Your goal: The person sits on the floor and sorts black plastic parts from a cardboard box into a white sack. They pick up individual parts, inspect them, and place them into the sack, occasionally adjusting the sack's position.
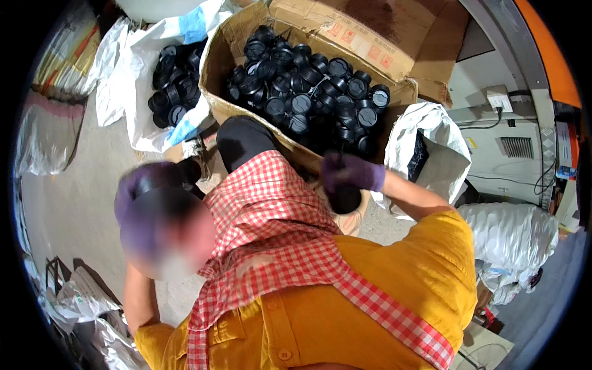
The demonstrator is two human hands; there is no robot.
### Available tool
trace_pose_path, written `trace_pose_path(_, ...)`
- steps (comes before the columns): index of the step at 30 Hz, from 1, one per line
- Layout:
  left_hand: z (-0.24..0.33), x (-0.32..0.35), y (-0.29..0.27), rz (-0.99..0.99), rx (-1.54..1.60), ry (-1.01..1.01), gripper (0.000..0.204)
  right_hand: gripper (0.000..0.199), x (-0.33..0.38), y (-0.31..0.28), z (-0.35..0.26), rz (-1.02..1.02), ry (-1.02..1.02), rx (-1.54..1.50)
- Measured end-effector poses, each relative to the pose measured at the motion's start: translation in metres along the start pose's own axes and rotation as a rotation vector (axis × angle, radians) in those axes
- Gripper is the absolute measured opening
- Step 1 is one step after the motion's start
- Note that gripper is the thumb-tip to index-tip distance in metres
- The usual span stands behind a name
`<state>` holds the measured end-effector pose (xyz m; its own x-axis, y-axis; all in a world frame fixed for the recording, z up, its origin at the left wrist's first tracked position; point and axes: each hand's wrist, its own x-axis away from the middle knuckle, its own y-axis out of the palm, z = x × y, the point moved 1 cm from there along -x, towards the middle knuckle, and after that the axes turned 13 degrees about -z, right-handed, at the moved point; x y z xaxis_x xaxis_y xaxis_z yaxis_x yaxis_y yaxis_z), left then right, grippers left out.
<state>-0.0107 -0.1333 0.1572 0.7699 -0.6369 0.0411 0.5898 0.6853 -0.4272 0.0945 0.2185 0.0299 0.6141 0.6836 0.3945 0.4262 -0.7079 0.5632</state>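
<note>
My right hand (351,172), in a purple glove, grips a black cylindrical plastic part (344,198) just in front of an open cardboard box (216,68). The box is heaped with several black round caps (308,86). My left hand (143,185), also in a purple glove, is at the left and closed around a black round part (187,170); a blur hides the lower half of that hand. My yellow shirt and red checked scarf (277,240) fill the lower middle of the view.
A white sack (139,92) holding more black caps (176,80) lies open left of the box. Another white sack (431,142) stands right of it, with more filled sacks (512,237) beyond. A grey machine housing (505,145) is at the right, over a bare concrete floor (68,203).
</note>
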Motion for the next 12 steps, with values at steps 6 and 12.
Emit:
trace_pose_path(6, -0.027, -0.045, 0.123, -0.166, 1.141, -0.117, 0.05, 0.031, -0.088, 0.032, -0.022, 0.347, -0.91, 0.338)
trace_pose_path(12, -0.069, -0.052, 0.151, -0.131, 0.839, 0.0, 0.056, 0.038, -0.091, 0.009, -0.047, 0.497, -0.482, 0.364)
